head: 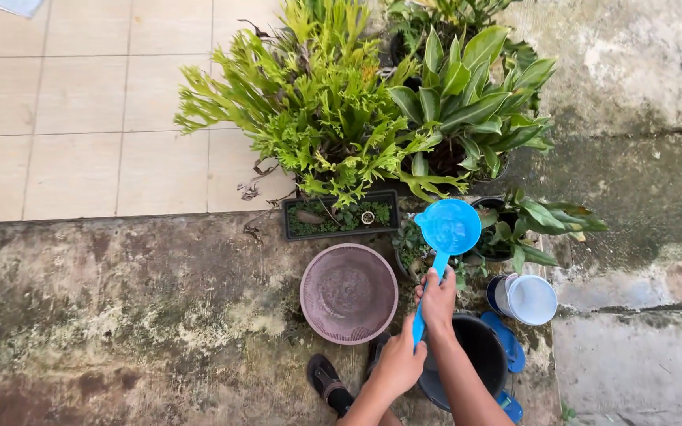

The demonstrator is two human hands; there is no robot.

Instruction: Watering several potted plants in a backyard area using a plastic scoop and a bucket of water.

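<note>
Blue plastic dipper (447, 229), round bowl at the far end, held out over small potted plants (515, 229) just beyond a dark bucket (479, 351). Long axis running from the handle (428, 296) near the body up and slightly rightward to the bowl, bowl end pointing away toward the greenery. Open mouth of the bowl facing up toward the camera; whether tilted, hard to tell.

Right hand (438, 301) higher on the handle, fingers (428, 280) clenched around it just below the bowl's neck, so nearer to the bowl. Left hand (399, 364) lower, fingers closed on the bottom end of the same handle. Both hands stacked along the one shaft, bowl lying straight ahead of the right hand.

Beside the hands, to the left, a round pinkish-brown basket (349, 293) resting on stained concrete (120, 315). Further out, a dark rectangular planter (341, 214) under a bushy fern (309, 102), and a broad-leaved plant (459, 102) to its right. To the right of the bucket, a pale cylindrical container (526, 298) and blue sandals (507, 339). Below the left forearm, a foot in a dark sandal (325, 379). Tiled floor (80, 118) at upper left.
</note>
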